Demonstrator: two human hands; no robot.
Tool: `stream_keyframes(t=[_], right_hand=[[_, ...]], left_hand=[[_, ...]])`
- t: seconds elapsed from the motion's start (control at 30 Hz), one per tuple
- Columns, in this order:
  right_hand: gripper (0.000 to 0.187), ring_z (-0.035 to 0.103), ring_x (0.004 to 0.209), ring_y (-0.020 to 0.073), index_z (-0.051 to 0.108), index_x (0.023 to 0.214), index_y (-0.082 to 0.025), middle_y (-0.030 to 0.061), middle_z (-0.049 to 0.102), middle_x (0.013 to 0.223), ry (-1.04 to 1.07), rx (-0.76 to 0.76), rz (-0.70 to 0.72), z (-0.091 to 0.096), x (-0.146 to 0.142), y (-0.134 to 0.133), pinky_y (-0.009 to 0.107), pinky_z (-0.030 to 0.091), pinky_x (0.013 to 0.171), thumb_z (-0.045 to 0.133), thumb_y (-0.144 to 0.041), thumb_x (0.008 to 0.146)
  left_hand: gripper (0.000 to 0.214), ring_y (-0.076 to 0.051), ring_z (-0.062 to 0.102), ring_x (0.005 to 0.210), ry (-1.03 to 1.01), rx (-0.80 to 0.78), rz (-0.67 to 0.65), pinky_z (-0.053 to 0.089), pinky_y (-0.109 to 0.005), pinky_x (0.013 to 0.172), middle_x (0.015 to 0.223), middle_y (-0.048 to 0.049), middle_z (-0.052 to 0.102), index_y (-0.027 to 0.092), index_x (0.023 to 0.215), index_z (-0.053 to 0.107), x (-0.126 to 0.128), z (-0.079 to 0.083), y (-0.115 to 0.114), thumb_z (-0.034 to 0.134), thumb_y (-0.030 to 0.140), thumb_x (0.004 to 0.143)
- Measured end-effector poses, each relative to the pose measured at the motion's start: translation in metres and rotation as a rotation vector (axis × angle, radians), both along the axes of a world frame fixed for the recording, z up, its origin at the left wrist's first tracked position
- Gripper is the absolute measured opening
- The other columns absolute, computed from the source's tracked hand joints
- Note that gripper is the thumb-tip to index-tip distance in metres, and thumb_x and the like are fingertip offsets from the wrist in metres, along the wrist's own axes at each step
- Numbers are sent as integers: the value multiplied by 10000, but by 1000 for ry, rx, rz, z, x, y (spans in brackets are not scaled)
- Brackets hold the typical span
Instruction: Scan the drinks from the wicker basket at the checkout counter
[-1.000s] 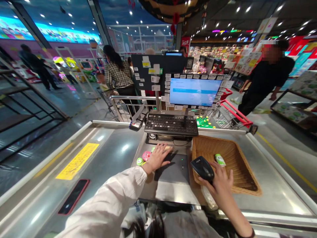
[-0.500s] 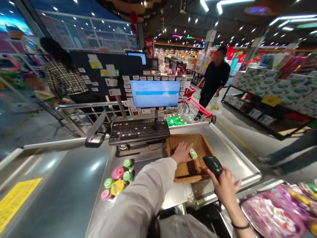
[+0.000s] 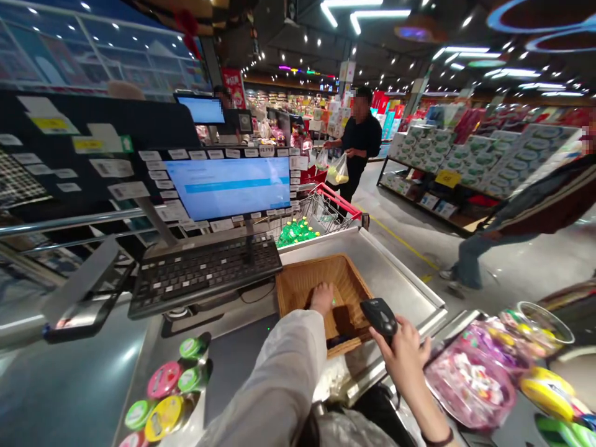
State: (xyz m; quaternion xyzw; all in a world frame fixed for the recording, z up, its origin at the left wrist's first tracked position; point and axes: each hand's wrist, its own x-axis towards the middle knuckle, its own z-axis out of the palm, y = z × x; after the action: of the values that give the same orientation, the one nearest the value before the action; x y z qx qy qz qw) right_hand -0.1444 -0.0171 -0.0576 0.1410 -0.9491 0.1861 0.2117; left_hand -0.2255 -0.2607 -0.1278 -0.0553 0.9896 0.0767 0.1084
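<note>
**Left hand down in basket, right fist on scanner**

left hand [image 3: 322, 298] sits palm-down inside the tan woven wicker basket [image 3: 302, 280], fingers on its floor; small green item [image 3: 333, 302] peeks out at the right edge of those fingers, touching or nearly so; can't tell if the fingers are closed on it; too little of it shows to read its long axis; right hand [image 3: 406, 359] clenched round the black handheld barcode scanner [image 3: 379, 313]; scanner axis runs from the fist up and away to the left, head over the basket's near right corner, near the left hand but apart; left hand is clearly the nearer one to the green item; round coloured lidded tins [image 3: 167, 388] lie well off to the left of the left sleeve; black keyboard [image 3: 205, 273] is beyond and left of the left hand.
</note>
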Motion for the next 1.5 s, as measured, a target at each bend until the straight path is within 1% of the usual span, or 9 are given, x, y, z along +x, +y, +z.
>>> stream_keyframes(t=[0.2, 0.37, 0.47, 0.63, 0.8, 0.9, 1.13, 1.4, 1.5], right_hand=[[792, 571, 1161, 370, 722, 1120, -200, 176, 643, 1251, -40, -4, 52, -2, -7, 2, 663, 226, 1090, 229, -794, 946], [793, 566, 1188, 384, 711, 1136, -201, 179, 646, 1273, -64, -59, 79, -4, -10, 3, 717, 186, 1103, 239, -806, 936], [808, 551, 1229, 399, 689, 1161, -207, 176, 642, 1290, -86, -109, 139, -3, -12, 8, 730, 179, 1105, 266, -845, 903], [762, 538, 1263, 396, 616, 1265, -215, 173, 631, 1310, -83, -97, 346, 1, -9, 15, 683, 217, 1112, 384, -824, 871], [615, 527, 1309, 367, 559, 1344, -228, 152, 610, 1353, -66, -47, 588, 14, 15, -12, 642, 196, 1154, 465, -659, 915], [566, 519, 1319, 359, 579, 1313, -226, 152, 612, 1343, -70, -61, 689, 28, 41, -40, 633, 175, 1169, 454, -627, 933], [513, 487, 1371, 350, 574, 1347, -252, 131, 594, 1372, -108, -74, 883, 56, 91, -84, 643, 126, 1204, 505, -572, 953], [489, 466, 1395, 340, 569, 1357, -279, 109, 599, 1380, -126, -36, 983, 64, 114, -105, 672, 80, 1209, 543, -549, 950], [508, 456, 1401, 337, 555, 1377, -284, 111, 588, 1401, -102, 1, 1002, 68, 122, -111, 679, 60, 1207, 549, -558, 949]], left_hand=[[725, -381, 551, 1293, -68, 26, 2, 430, -471, 1087, 1337, -233, 558, 129, 1276, 586, -10, 13, -8, 884, 259, 629], [795, -368, 567, 1252, 3, 108, -41, 449, -473, 1087, 1309, -174, 576, 168, 1311, 572, 16, 45, -19, 873, 415, 618], [869, -341, 534, 1274, 151, 210, -93, 447, -438, 1109, 1352, -157, 517, 175, 1398, 494, 52, 73, -31, 840, 431, 643], [799, -278, 528, 1267, 514, 548, -106, 440, -405, 1143, 1363, -137, 450, 198, 1375, 417, 140, 120, -59, 771, 219, 660], [825, -264, 523, 1317, 586, 697, -34, 433, -414, 1150, 1391, -133, 470, 236, 1392, 315, 224, 152, -85, 762, 228, 699], [845, -267, 499, 1374, 575, 679, -45, 408, -413, 1171, 1449, -129, 475, 244, 1422, 317, 263, 165, -100, 763, 236, 704], [973, -319, 500, 1351, 511, 342, 76, 342, -470, 1183, 1466, -113, 530, 251, 1551, 340, 328, 189, -128, 788, 334, 692], [858, -267, 588, 1269, 474, 388, 47, 461, -377, 1098, 1436, -126, 546, 183, 1473, 379, 356, 193, -144, 732, 250, 694], [813, -285, 538, 1337, 465, 359, -57, 433, -394, 1134, 1460, -139, 531, 178, 1451, 419, 356, 192, -150, 737, 242, 706]])
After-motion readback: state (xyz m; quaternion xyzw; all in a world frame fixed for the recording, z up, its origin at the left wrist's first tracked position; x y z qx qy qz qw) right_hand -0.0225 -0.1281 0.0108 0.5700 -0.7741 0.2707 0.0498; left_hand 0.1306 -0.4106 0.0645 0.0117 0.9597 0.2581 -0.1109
